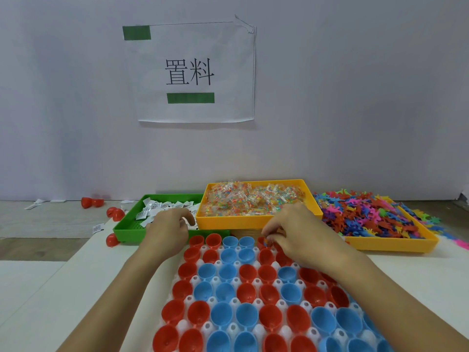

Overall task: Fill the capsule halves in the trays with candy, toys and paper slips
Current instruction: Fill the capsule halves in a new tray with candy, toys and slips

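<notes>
A white counter [38,288] carried a white tray [189,299] of red and blue capsule halves [223,313], open side up. Behind it sat a green bin [127,228] of paper slips [154,208], a yellow bin [253,221] of candy packets [253,198] and another of toys [375,214]. The left hand [166,231] hung loosely curled over the slips; whether it held one was unclear. The right hand [294,232] pinched a candy packet over a back-row red half [262,242].

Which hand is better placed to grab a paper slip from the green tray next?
Left. The left hand already hovers at the green tray beside the paper slips. The right hand is busy over a far-row red capsule half, farther from the slips.
</notes>
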Demonstrator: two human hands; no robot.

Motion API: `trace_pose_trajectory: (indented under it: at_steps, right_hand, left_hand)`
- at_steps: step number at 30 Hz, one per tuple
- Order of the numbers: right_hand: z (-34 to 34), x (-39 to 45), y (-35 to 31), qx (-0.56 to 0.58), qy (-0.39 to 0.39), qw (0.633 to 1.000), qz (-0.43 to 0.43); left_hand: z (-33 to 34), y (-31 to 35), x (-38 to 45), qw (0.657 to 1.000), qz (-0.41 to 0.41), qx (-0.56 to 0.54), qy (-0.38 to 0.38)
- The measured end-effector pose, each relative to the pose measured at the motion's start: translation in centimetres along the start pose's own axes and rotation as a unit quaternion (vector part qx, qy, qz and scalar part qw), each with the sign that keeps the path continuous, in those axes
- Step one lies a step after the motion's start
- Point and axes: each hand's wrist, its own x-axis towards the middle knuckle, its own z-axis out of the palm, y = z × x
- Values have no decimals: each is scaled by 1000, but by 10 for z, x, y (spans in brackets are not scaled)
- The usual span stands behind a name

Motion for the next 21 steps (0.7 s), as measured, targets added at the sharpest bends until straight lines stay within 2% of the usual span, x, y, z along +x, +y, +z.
trace_pose_trajectory:
  at_steps: [7, 15, 21]
  right_hand:
    - [0, -2, 0, -30, 0, 1000, -8]
    - [-1, 0, -1, 38, 18, 999, -9]
    - [-1, -1, 0, 30, 13, 999, -5]
  left_hand:
    - [2, 1, 2, 999, -12, 47, -26]
    - [2, 1, 3, 1000, -7, 17, -13]
    - [3, 1, 3, 999, -6, 41, -14]
